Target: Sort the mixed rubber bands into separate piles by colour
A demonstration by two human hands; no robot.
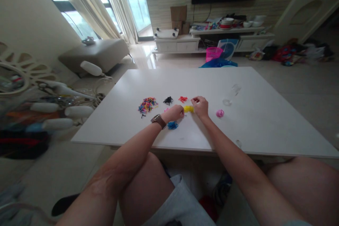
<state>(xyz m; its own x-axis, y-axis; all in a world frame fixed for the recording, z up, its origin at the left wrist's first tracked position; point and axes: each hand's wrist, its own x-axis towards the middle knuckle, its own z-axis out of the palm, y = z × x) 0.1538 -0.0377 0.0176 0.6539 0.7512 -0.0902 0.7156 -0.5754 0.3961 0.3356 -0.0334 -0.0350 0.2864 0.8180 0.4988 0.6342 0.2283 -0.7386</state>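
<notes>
My left hand (175,113), with a brown-strapped watch at the wrist, is closed at the left edge of a yellow pile (189,108) of what look like small rubber bands. To the right of that pile, my right hand (200,106) is pinched, its fingertips near the red pile (182,99); anything between them is too small to make out. A blue pile (172,125) lies below my left wrist. A pink pile (166,109) is partly covered by my left hand. Further left are a black pile (168,100) and a larger mixed-colour pile (147,106).
On the white table (206,81), a round pink item (219,113) lies right of my right hand. Beyond it is a clear plastic container (235,89) with a clear ring (227,102). A small clear piece (238,143) lies near the front edge.
</notes>
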